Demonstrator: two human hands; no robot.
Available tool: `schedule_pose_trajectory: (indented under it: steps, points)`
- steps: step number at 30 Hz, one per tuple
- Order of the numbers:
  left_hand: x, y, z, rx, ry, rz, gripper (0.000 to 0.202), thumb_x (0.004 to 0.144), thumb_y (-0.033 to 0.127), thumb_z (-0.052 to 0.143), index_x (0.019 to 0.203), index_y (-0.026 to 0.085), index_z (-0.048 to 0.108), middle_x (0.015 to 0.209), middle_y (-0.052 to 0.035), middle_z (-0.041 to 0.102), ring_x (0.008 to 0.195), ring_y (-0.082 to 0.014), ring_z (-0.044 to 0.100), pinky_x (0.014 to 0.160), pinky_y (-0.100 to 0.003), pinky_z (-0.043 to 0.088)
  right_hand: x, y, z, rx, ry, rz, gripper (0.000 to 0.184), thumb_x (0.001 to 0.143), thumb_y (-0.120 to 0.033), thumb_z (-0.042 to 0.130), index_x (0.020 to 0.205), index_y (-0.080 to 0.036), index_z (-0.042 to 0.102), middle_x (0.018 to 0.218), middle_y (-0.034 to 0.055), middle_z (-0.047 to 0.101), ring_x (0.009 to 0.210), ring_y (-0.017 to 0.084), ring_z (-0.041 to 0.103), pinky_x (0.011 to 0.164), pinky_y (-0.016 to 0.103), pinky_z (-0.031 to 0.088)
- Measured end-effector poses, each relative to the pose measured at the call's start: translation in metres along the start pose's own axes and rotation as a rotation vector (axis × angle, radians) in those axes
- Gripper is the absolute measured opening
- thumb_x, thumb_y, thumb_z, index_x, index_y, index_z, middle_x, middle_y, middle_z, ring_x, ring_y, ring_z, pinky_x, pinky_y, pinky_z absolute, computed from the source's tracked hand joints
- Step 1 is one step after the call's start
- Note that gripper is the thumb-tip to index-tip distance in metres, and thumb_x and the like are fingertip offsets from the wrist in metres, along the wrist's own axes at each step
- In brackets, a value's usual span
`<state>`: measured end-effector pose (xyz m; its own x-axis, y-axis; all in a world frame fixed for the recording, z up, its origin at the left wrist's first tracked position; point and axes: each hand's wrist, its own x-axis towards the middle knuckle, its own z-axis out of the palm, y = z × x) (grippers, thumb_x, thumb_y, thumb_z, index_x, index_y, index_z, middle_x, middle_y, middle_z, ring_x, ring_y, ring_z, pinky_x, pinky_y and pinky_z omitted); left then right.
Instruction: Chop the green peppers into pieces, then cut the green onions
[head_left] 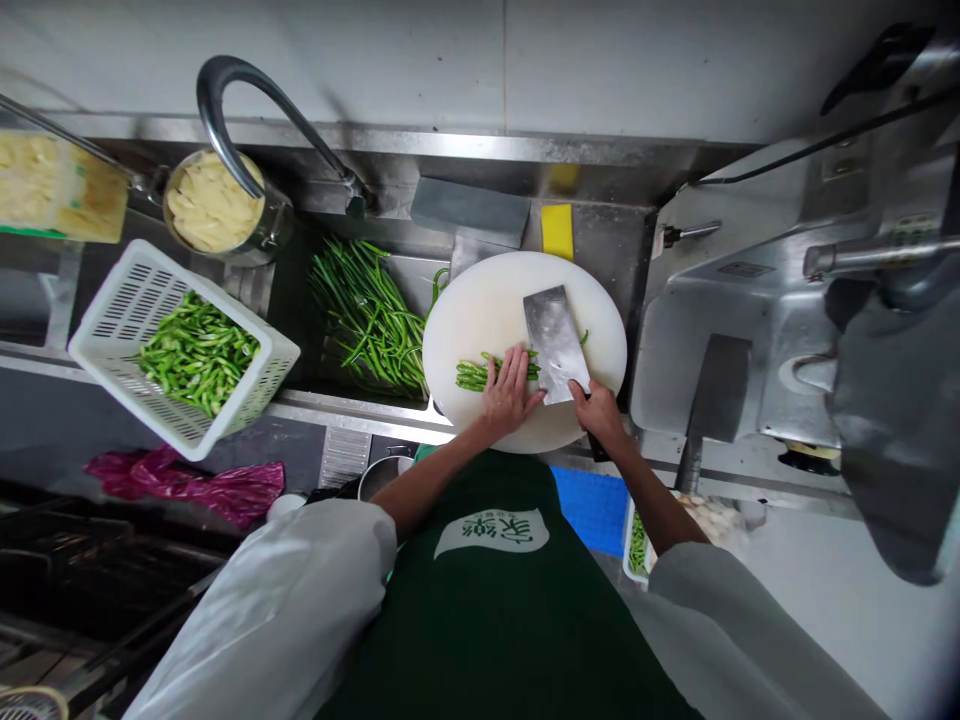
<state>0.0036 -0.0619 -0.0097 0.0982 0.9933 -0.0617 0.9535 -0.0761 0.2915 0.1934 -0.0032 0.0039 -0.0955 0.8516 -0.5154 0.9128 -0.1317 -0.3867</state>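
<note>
One cleaver (pixel 556 345), one white board (pixel 480 310)

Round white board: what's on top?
Green pods, partly under the left hand; the right hand holds a cleaver over the board. A green bit shows beside the cleaver. Whatever the left hand and cleaver cover is hidden.

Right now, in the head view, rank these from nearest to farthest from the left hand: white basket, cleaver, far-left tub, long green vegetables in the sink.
From the left hand:
1. Cleaver: just right, held in the right hand.
2. Long green vegetables: to the left.
3. White basket: farther left.
4. Far-left tub: upper left, at the picture's edge.
</note>
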Motion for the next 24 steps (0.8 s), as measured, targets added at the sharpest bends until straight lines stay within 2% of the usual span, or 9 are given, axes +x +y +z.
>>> schedule_pose_trajectory:
  steps: [3, 5, 8, 11, 15, 19, 24]
  points:
    - [0.001, 0.000, 0.001, -0.024, 0.010, 0.003, 0.079, 0.104, 0.055, 0.031, 0.163, 0.004, 0.015, 0.168, -0.0164, 0.016, 0.158, -0.0282, 0.012, 0.129, -0.054, 0.009, -0.002, -0.024, 0.009, -0.048, -0.005, -0.011, 0.052, 0.103, -0.050, 0.040, 0.110, -0.009, 0.071, 0.104, 0.0225, 0.075, 0.099, 0.029, 0.070, 0.083, 0.032, 0.046]
    - [0.002, -0.001, 0.001, -0.031, 0.016, 0.002, 0.079, 0.104, 0.054, 0.031, 0.163, 0.005, 0.015, 0.168, -0.0169, 0.018, 0.158, -0.0284, 0.014, 0.129, -0.054, 0.010, -0.004, -0.035, 0.013, -0.060, -0.001, -0.012, 0.055, 0.104, -0.050, 0.037, 0.113, -0.007, 0.071, 0.107, 0.0233, 0.074, 0.102, 0.030, 0.069, 0.084, 0.032, 0.046]
    - [0.001, -0.005, -0.001, -0.027, 0.007, 0.011, 0.077, 0.104, 0.053, 0.032, 0.163, 0.006, 0.015, 0.167, -0.0163, 0.020, 0.158, -0.0281, 0.015, 0.129, -0.054, 0.010, -0.006, -0.040, 0.011, -0.058, -0.004, -0.025, 0.054, 0.104, -0.050, 0.038, 0.115, -0.008, 0.071, 0.108, 0.0220, 0.075, 0.102, 0.029, 0.069, 0.084, 0.031, 0.046]
    - [-0.007, -0.014, -0.008, -0.016, -0.032, 0.067, 0.074, 0.105, 0.052, 0.031, 0.164, 0.010, 0.018, 0.167, -0.0144, 0.023, 0.157, -0.0270, 0.017, 0.129, -0.054, 0.010, -0.009, -0.027, -0.002, -0.034, 0.013, -0.045, 0.049, 0.103, -0.049, 0.042, 0.111, -0.011, 0.072, 0.104, 0.0198, 0.075, 0.099, 0.029, 0.070, 0.082, 0.031, 0.046]
    - [-0.017, -0.020, -0.021, 0.005, -0.053, 0.079, 0.071, 0.106, 0.050, 0.029, 0.164, 0.012, 0.015, 0.167, -0.0137, 0.025, 0.158, -0.0267, 0.016, 0.128, -0.056, 0.008, -0.009, 0.009, -0.023, 0.103, 0.097, 0.010, 0.052, 0.100, -0.054, 0.042, 0.102, -0.012, 0.072, 0.081, 0.0149, 0.074, 0.083, 0.027, 0.070, 0.072, 0.030, 0.047]
    - [-0.009, 0.000, -0.022, 0.005, -0.001, 0.052, 0.074, 0.106, 0.051, 0.027, 0.165, 0.009, 0.008, 0.168, -0.0151, 0.018, 0.158, -0.0276, 0.012, 0.128, -0.056, 0.008, -0.002, 0.039, -0.033, 0.218, 0.105, 0.012, 0.051, 0.096, -0.058, 0.046, 0.091, -0.013, 0.070, 0.059, 0.0076, 0.065, 0.068, 0.024, 0.065, 0.064, 0.029, 0.045]
    - [0.012, 0.027, 0.000, -0.004, 0.007, 0.053, 0.077, 0.105, 0.054, 0.028, 0.164, 0.009, 0.009, 0.169, -0.0150, 0.017, 0.158, -0.0279, 0.012, 0.128, -0.056, 0.011, 0.000, 0.048, -0.029, 0.265, 0.015, 0.028, 0.049, 0.094, -0.059, 0.047, 0.086, -0.016, 0.067, 0.044, -0.0003, 0.052, 0.051, 0.020, 0.057, 0.058, 0.028, 0.043]
